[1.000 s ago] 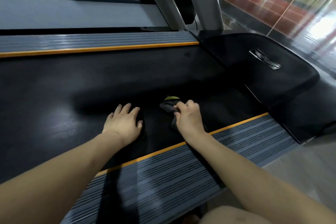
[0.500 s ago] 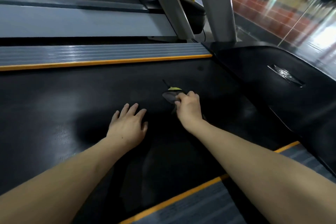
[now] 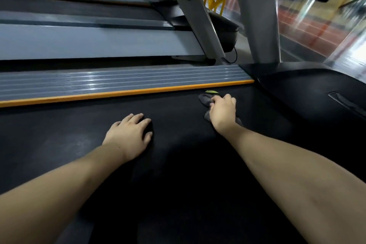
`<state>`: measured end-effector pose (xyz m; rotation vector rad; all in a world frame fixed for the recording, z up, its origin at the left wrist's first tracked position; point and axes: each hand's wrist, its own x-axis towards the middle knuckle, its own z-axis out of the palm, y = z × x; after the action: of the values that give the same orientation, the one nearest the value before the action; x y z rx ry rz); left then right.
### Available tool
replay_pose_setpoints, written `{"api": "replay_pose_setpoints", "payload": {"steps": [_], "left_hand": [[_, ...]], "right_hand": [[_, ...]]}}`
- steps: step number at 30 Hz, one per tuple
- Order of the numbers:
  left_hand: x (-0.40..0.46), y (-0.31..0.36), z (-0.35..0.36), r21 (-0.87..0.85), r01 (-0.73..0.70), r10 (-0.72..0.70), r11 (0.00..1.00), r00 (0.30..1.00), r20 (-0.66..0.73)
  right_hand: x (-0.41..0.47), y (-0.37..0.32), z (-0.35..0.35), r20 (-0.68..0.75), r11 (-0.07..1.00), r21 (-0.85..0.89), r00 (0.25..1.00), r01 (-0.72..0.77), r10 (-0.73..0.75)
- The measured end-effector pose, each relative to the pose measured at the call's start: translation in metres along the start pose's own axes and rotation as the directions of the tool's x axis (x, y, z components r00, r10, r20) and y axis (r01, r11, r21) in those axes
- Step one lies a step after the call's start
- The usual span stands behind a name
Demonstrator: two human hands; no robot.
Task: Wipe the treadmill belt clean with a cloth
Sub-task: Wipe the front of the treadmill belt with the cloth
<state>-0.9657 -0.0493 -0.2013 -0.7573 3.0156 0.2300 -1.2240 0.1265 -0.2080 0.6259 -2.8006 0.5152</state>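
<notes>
Black treadmill belt [image 3: 59, 144] fills the view. Right hand [image 3: 222, 112], fingers curled, clutches a dark cloth [image 3: 206, 99] near the far orange strip [image 3: 126, 92]. Left hand [image 3: 128, 134] rests flat, fingers spread, holding nothing.

Dark, perhaps grey cloth [image 3: 206, 99] on belt [image 3: 59, 134]

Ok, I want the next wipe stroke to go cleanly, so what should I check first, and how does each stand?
1. Right hand gripping the cloth: ok.
2. Cloth lying on the belt: ok.
3. Left hand flat on the belt, apart from the cloth: ok.
4. Cloth short of the orange strip at the far rail: ok, but close.
5. Belt bare of other objects in the stroke path: ok.
6. Belt stopped: cannot tell.
</notes>
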Motion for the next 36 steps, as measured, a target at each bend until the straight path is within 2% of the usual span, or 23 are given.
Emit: {"api": "replay_pose_setpoints", "payload": {"steps": [3,9,11,14,16,19,21,24,30,31,33,36], "left_hand": [[0.003,-0.005,-0.001,-0.056,-0.021,0.02,0.998,1.0,-0.023],[-0.004,-0.044,-0.007,-0.095,0.143,-0.153,0.985,0.982,-0.111],[-0.009,-0.058,-0.01,-0.081,0.173,-0.181,0.982,0.979,-0.099],[-0.015,-0.07,-0.016,-0.04,0.184,-0.187,0.982,0.978,-0.091],[-0.017,-0.074,-0.016,-0.023,0.189,-0.191,0.982,0.979,-0.067],[-0.014,-0.08,-0.014,-0.027,0.183,-0.182,0.983,0.983,0.027],[-0.011,-0.081,-0.011,-0.034,0.185,-0.183,0.982,0.981,0.063],[-0.015,-0.08,-0.006,-0.035,0.197,-0.195,0.98,0.979,0.058],[-0.023,-0.08,0.007,-0.053,0.192,-0.194,0.98,0.98,-0.05],[-0.025,-0.079,0.01,-0.057,0.193,-0.197,0.98,0.977,-0.077],[-0.028,-0.077,0.014,-0.069,0.198,-0.206,0.978,0.969,-0.134],[-0.03,-0.077,0.017,-0.091,0.21,-0.225,0.974,0.952,-0.209]], "right_hand": [[-0.002,-0.021,0.003,0.02,0.999,0.002,0.999,-0.033,0.033],[-0.047,-0.137,0.025,0.129,0.958,0.078,0.95,0.276,-0.285],[-0.047,-0.146,0.026,0.152,0.935,0.127,0.925,0.332,-0.349],[-0.039,-0.122,0.015,0.141,0.898,0.205,0.896,0.39,-0.421],[-0.021,-0.089,0.008,0.094,0.924,0.179,0.929,0.338,-0.358],[0.007,-0.044,-0.005,0.044,0.986,0.124,0.992,0.112,-0.119],[0.011,-0.04,-0.006,0.015,0.995,0.105,1.0,0.004,-0.006],[-0.005,-0.062,0.002,0.026,0.998,0.06,1.0,0.013,-0.015],[-0.016,-0.073,0.002,0.035,0.999,0.036,0.999,-0.006,0.005],[-0.024,-0.085,0.0,0.027,1.0,0.016,0.999,0.024,-0.025],[-0.05,-0.129,0.0,0.052,0.983,-0.003,0.982,0.185,-0.184],[-0.088,-0.207,0.016,0.125,0.914,0.167,0.911,0.37,-0.392]]}}
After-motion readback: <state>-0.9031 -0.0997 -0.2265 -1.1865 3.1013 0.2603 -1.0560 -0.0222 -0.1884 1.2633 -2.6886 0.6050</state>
